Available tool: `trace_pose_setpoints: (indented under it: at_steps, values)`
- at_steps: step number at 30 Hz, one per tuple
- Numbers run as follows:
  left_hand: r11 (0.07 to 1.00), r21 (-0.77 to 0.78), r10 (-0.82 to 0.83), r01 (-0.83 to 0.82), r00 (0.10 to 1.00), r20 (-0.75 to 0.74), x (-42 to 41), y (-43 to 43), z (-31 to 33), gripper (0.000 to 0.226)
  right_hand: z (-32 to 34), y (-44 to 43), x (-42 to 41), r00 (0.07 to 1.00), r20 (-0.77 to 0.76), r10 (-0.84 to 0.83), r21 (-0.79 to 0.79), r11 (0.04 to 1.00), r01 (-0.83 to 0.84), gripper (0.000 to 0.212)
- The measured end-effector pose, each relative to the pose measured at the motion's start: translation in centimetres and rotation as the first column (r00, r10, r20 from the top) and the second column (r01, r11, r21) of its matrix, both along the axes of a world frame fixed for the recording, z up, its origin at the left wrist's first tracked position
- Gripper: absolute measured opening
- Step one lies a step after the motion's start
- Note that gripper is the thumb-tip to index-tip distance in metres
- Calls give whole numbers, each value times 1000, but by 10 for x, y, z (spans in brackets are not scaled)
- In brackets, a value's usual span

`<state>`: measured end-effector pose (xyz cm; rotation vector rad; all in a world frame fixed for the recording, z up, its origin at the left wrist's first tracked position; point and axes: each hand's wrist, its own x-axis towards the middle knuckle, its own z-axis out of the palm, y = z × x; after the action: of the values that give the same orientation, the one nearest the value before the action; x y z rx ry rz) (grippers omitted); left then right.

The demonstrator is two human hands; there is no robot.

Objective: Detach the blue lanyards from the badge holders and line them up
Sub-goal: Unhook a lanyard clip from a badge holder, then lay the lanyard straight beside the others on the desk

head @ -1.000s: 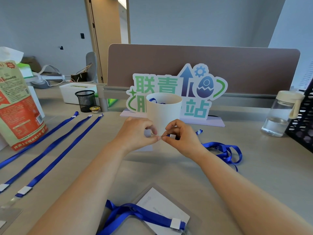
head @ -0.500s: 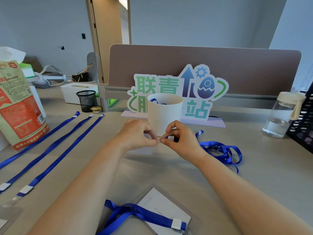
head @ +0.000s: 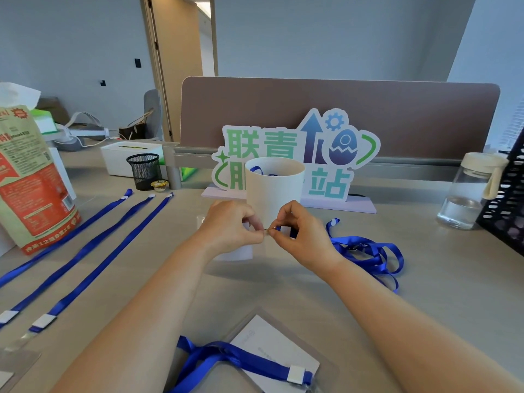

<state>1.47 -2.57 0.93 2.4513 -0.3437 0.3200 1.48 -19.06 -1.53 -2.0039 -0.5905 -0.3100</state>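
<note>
Your left hand (head: 229,228) and right hand (head: 301,236) meet fingertip to fingertip above the pale desk (head: 442,285), just in front of a white cup (head: 274,191) with something blue inside it. The left fingers are curled and pinch the top of a clear badge holder (head: 236,253) that hangs below the hand. The right thumb and forefinger pinch the clip end of a blue lanyard (head: 368,251); the rest of it lies in a loose tangle on the desk beside your right wrist.

On your left, three detached lanyards (head: 82,252) lie straight and side by side, running diagonally away from you. Near the front edge, a second badge holder (head: 272,343) lies flat with its own lanyard (head: 246,360) across it.

Behind the cup stands a cut-out sign (head: 286,148) with green characters, and behind that a brown desk partition (head: 340,109). A water bottle (head: 469,191) and a black mesh rack (head: 507,199) sit at the right. A printed bag (head: 31,180), a mesh pen cup (head: 144,170) and a white box (head: 127,156) sit at the left. The walls are grey, with a wooden door frame (head: 153,66) at the back.
</note>
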Motion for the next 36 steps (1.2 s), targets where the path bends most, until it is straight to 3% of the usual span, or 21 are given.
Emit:
trace_pose_setpoints:
  at_steps: [6,14,16,20,25,29,32,36]
  values:
    - [996,-91,4,-6,1000,-20,1,-2,-2,2,-3,0,1,999,44,14,-99,995,-9,32]
    - [991,-135,-15,9,999,-42,1,-5,-3,16,-4,0,1,999,31,39,-152,988,-33,15]
    - [990,-140,-5,0,999,-38,2,-5,-3,7,-3,0,1,999,37,36,-116,993,-31,19]
    - [990,-139,-4,-9,996,-93,2,4,3,12,2,-3,4,999,17,31,-13,999,-31,27]
    - [980,-198,2,-25,993,-117,-5,15,18,21,5,-15,14,997,-75,9,-52,999,-13,11]
    - [970,-240,1,-36,989,-146,-9,18,25,32,18,-20,14,997,-60,54,-153,986,-63,18]
    - [969,-241,19,-56,988,-151,-9,22,32,38,28,-28,22,999,49,-12,-326,945,27,16]
    - [940,-331,29,-77,989,-148,-6,27,45,43,41,-52,34,940,258,-222,-426,847,317,8]
